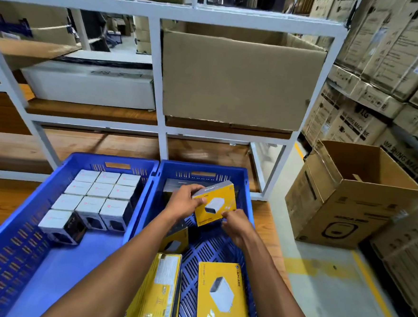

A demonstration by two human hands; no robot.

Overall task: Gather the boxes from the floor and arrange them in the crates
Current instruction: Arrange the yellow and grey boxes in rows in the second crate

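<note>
step: seating yellow box in right blue crate | left hand fingers curled on its top-left corner, right hand fingers pinching lower-right edge, steadying tilt | white boxes packed in left blue crate rows, likely the pattern to copy

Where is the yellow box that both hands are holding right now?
In the head view, the yellow box is held tilted over the far end of the right blue crate, between left hand and right hand.

Both forearms are bare to the frame edge, and the hands seemingly wear no gloves.
</note>
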